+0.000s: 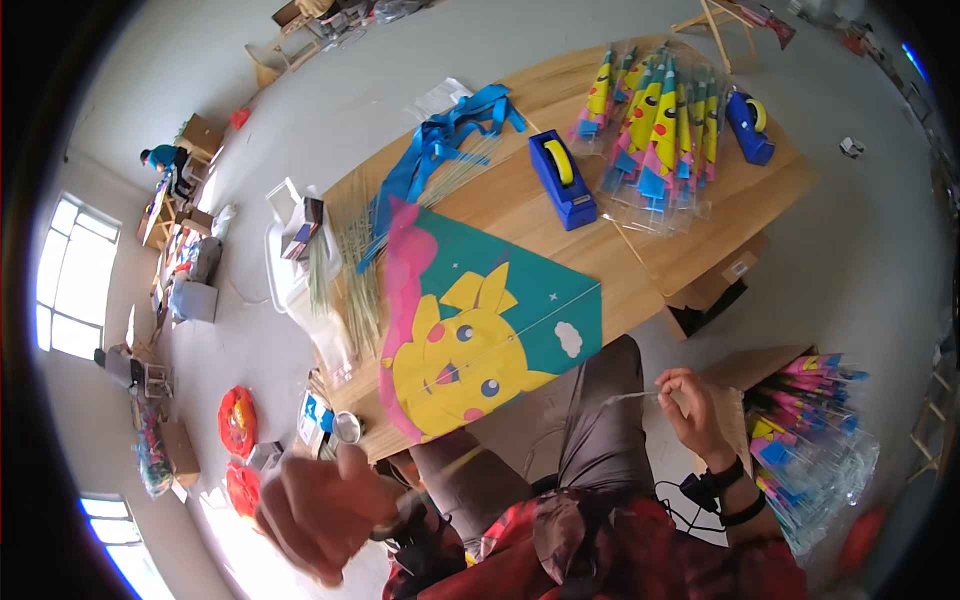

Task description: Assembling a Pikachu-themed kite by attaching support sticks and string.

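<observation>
A kite [470, 340] lies flat at the near side of the wooden table, teal and pink with a yellow cartoon character. Over my right thigh, my right hand [688, 408] pinches the end of a thin whitish string [632, 396]. The string trails leftward from the fingertips. My left hand [325, 510] is raised near the lower left, off the table and apart from the kite. Motion smears its fingers, and whether it holds anything cannot be made out.
On the table [640, 300] stand blue tape dispensers [563, 180] beside bagged folded kites [655, 130]. Blue ribbons [430, 150] and thin sticks [355, 260] lie to the left. A small round cup [347, 428] sits near the left corner. More bagged kites [800, 440] fill a box at right.
</observation>
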`<state>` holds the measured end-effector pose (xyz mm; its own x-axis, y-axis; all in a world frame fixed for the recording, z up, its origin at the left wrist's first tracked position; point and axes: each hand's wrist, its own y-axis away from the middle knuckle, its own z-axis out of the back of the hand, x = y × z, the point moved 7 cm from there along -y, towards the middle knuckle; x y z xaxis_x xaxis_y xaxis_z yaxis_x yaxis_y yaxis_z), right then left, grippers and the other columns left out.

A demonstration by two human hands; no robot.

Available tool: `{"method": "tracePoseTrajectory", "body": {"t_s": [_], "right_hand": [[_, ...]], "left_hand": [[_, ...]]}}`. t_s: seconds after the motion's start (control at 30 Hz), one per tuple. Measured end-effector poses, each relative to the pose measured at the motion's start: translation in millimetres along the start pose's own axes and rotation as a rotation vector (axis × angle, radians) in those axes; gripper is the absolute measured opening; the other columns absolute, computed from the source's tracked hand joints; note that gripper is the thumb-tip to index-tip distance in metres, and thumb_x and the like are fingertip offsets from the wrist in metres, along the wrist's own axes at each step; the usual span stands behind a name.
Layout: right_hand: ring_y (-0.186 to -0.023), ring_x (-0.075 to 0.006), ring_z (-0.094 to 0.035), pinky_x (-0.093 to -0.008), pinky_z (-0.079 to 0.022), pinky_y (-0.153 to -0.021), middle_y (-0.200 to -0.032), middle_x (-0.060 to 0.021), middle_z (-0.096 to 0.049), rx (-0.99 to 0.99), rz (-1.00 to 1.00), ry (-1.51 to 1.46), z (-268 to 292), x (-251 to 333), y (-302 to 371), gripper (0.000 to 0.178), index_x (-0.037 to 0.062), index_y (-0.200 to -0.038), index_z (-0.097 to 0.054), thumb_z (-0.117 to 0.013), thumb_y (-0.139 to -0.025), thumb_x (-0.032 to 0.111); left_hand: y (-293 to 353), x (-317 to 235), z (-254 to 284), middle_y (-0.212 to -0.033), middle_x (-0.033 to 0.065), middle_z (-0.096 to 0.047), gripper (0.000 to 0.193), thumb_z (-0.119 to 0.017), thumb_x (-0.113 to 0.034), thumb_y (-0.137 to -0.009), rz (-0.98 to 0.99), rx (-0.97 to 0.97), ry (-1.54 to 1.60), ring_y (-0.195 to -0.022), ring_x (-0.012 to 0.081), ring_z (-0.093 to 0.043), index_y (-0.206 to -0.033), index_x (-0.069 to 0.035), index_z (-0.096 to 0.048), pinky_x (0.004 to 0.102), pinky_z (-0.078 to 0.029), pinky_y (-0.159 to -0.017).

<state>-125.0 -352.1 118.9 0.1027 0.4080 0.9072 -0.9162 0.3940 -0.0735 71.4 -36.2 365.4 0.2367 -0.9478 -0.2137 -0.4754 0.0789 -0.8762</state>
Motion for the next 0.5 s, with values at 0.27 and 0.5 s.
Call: {"method": "tracePoseTrajectory", "body": {"t_s": [0.27,0.5], "right_hand": [[-0.113,-0.0316,-0.058,-0.0406,-0.045,-0.100,-0.118,-0.0129,-0.061,0.082,0.343,0.039,-78.4,58.2,-40.4,0.007,0.0034,-0.097,-0.059,-0.065,-0.094,0.005],[-0.112,-0.0314,-0.059,-0.0401,-0.046,-0.099,-0.118,-0.0141,-0.061,0.079,0.385,0.047,-110.5,82.9,-44.9,0.008,0.0022,-0.097,-0.059,-0.065,-0.095,0.006]], "left_hand": [[-21.0,-93.3,-88.3,-0.104,0.0015,-0.069,0.017,-0.057,-0.013,-0.099,-0.136,0.544,0.050,-0.106,0.0119,-0.065,-0.099,-0.013,-0.074,0.0578,-0.052,-0.104],[-14.9,-128.6,-106.1,-0.103,0.0018,-0.068,0.020,-0.055,-0.013,-0.102,-0.214,0.528,0.049,-0.105,0.0109,-0.065,-0.100,-0.011,-0.074,0.0551,-0.052,-0.105]]}}
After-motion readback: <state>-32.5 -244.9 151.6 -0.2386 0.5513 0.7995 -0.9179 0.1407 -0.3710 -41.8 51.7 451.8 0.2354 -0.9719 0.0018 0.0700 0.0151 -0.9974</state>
